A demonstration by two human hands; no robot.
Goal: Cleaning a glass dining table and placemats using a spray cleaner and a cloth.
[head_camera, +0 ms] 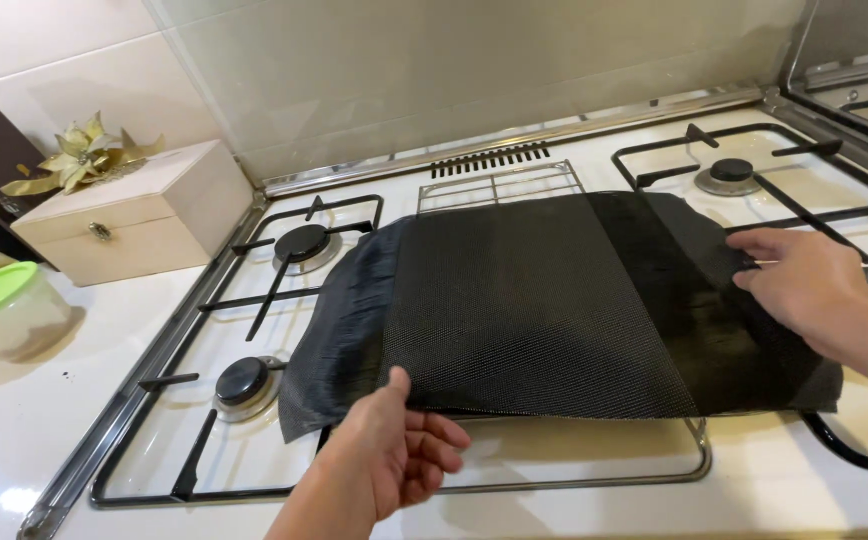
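A black mesh mat [534, 310] lies spread over the middle of a white gas stove [554, 470], on top of a darker cloth-like layer that sticks out at both sides. My left hand [389, 455] pinches the mat's near left edge between thumb and fingers. My right hand [804, 285] rests flat on the mat's right part, fingers pointing left and closed together on the dark fabric.
Black burners and grates stand at the left [299, 245], front left [244, 380] and back right [729, 175]. A wooden box [134, 215] with a gold flower on top sits on the counter at left, beside a plastic container with a green lid [4, 305].
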